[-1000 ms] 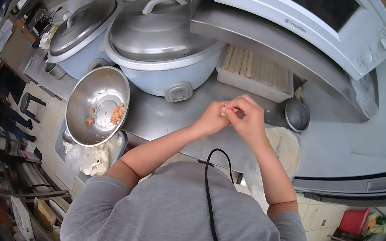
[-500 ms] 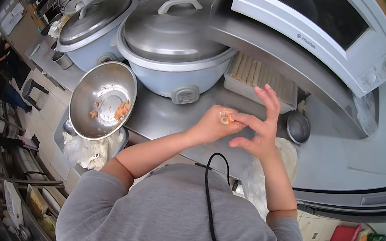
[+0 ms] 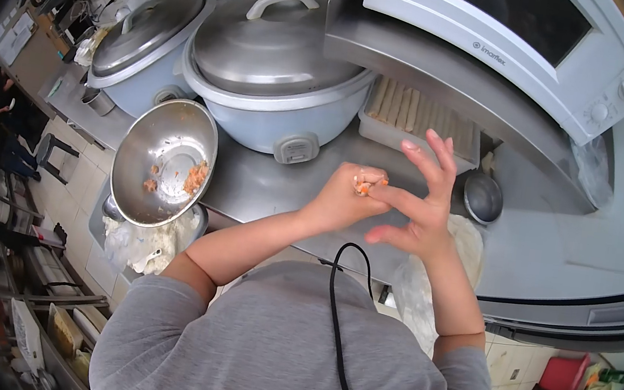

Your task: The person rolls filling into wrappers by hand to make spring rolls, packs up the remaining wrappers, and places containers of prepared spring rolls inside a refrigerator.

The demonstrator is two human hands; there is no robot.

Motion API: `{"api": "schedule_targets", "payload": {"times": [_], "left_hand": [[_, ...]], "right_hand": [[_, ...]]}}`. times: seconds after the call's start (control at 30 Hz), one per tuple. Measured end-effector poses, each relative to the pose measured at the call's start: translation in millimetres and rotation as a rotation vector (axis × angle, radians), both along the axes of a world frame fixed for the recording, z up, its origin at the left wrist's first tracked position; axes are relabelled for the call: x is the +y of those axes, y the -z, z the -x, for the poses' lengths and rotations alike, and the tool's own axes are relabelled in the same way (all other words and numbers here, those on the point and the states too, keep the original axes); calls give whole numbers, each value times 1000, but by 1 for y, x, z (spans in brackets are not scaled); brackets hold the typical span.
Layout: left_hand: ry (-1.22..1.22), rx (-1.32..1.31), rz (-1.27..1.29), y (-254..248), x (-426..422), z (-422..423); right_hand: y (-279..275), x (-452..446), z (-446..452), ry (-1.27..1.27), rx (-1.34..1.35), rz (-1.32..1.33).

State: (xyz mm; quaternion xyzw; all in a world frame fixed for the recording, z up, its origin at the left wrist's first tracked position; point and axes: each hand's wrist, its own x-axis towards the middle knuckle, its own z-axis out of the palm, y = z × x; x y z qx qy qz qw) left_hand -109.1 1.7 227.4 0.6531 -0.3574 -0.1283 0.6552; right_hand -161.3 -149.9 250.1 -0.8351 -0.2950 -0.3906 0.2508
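My left hand (image 3: 344, 197) is curled around a small dumpling wrapper (image 3: 362, 188) with orange filling showing at its top. My right hand (image 3: 421, 208) has its fingers spread, and its index fingertip touches the filling. To the left, a steel bowl (image 3: 129, 176) is tilted and holds some orange-pink filling (image 3: 195, 178). Below the bowl, white dough (image 3: 137, 240) lies in a grey tub. A pale round sheet in plastic (image 3: 463, 249) sits to the right, partly behind my right forearm.
Two large rice cookers (image 3: 248, 113) (image 3: 132, 89) stand at the back left. A tray of rolls (image 3: 401, 138) sits under a steel shelf (image 3: 452, 70) bearing a white microwave (image 3: 488, 28). A ladle (image 3: 482, 197) lies at the right. A person (image 3: 12, 131) is at far left.
My right hand has opened from a pinch, its fingers spreading apart. Orange filling has come into view in my left hand. The camera view has shifted slightly.
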Motion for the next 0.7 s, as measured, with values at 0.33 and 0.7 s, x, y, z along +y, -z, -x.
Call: {"api": "schedule_targets", "payload": {"times": [0.33, 0.7], "left_hand": [[79, 157, 17, 1, 3, -1], [227, 250, -135, -12, 14, -5]], "right_hand": [[-5, -6, -16, -161, 207, -41], [-10, -10, -14, -197, 227, 144]]}}
